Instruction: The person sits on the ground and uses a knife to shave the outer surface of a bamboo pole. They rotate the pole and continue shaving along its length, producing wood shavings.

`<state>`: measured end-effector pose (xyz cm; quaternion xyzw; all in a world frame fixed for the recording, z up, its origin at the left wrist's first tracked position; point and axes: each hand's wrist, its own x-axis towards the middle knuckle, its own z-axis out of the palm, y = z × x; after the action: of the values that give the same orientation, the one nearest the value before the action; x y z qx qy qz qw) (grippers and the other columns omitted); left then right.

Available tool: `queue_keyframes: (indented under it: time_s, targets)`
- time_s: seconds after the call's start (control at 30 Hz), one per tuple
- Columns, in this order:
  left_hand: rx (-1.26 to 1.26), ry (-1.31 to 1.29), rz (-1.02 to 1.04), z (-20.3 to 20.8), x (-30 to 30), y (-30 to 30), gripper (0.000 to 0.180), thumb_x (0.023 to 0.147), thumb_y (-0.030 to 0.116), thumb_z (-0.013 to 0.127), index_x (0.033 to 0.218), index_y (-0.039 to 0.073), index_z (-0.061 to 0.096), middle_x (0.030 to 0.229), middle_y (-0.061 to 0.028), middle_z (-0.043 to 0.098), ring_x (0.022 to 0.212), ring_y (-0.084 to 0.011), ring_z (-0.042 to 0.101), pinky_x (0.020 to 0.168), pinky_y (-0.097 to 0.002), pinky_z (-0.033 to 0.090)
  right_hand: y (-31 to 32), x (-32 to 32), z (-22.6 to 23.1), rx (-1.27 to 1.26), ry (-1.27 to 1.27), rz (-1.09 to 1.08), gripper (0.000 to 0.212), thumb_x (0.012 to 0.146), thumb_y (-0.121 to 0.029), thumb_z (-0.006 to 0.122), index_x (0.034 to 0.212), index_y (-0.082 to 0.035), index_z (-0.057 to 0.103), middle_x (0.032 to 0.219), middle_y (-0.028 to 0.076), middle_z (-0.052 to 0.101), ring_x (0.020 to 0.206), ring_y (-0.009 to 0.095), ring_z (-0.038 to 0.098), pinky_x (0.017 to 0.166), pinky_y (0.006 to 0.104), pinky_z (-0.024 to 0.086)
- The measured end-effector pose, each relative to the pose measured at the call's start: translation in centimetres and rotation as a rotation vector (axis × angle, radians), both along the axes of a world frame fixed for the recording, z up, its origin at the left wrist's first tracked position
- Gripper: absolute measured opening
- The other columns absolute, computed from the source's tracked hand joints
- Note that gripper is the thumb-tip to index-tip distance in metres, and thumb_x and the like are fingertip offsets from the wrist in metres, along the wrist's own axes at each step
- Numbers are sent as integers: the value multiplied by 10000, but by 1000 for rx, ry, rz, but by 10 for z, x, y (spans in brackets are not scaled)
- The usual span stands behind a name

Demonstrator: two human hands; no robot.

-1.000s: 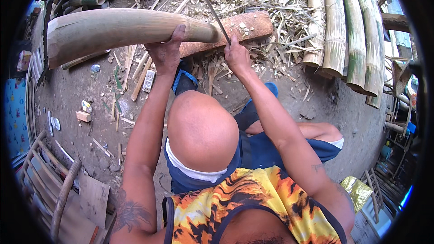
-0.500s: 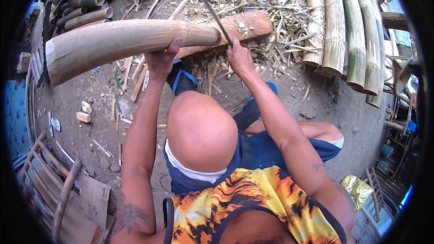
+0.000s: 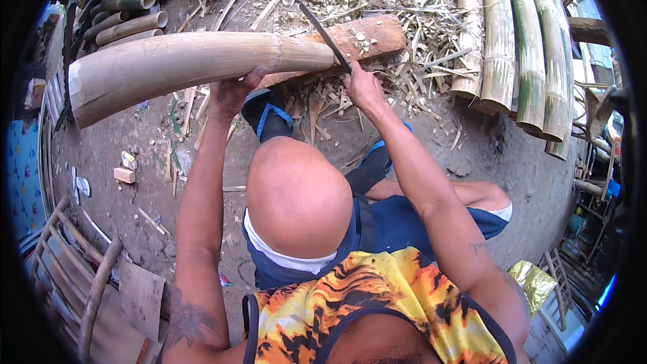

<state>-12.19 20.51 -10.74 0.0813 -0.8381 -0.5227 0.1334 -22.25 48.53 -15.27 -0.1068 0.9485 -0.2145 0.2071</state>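
Note:
A thick, pale bamboo pole (image 3: 189, 64) stretches from the far left to the middle, its right end over a reddish-brown chopping block (image 3: 377, 35). My left hand (image 3: 236, 89) grips the pole from its near side, thumb along the surface; the other fingers are partly hidden beneath it. In my right hand (image 3: 364, 86) is a long, dark machete (image 3: 323, 35), fist closed round its handle. The blade points up and to the left, close to the pole's right end; whether it touches cannot be made out. Small chips lie on the block.
Several long bamboo poles (image 3: 495, 34) lie at the far right, and cut bamboo pieces (image 3: 131, 23) are stacked at the far left. Shavings (image 3: 418, 0) cover the ground beyond the block. My raised knee (image 3: 300, 195) is below the pole. A wooden frame (image 3: 98, 296) stands at lower left.
The machete and my right hand have shifted slightly right and nearer to me. The bamboo pole's right end has moved slightly right, and my left hand slightly left and nearer.

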Motion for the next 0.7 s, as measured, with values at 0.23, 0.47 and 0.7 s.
queue_keyframes:
  time_s: [0.23,0.47,0.7]
  targets:
    - [141,-83,-15,0,17,-6,428,817,248,818,1158,40,666,1107,-72,703,1037,-204,628,943,-343,480,11,3,3,-351,195,-34,223,960,-226,566,1081,-50,501,767,303,643,783,513,632,663,585,470]
    - [318,-135,-53,-9,15,-10,457,831,216,812,1219,51,636,1142,-57,671,1076,-185,599,966,-340,469,14,6,-15,-25,35,10,214,948,-214,536,1091,-59,503,780,264,665,770,510,639,720,585,494]
    - [1140,9,426,-40,7,28,623,831,258,797,1344,177,452,1283,-29,527,1235,-219,495,1001,-562,445,17,46,-64,-273,-280,-227,294,944,-245,608,1147,-61,500,888,253,687,918,446,668,766,549,493]
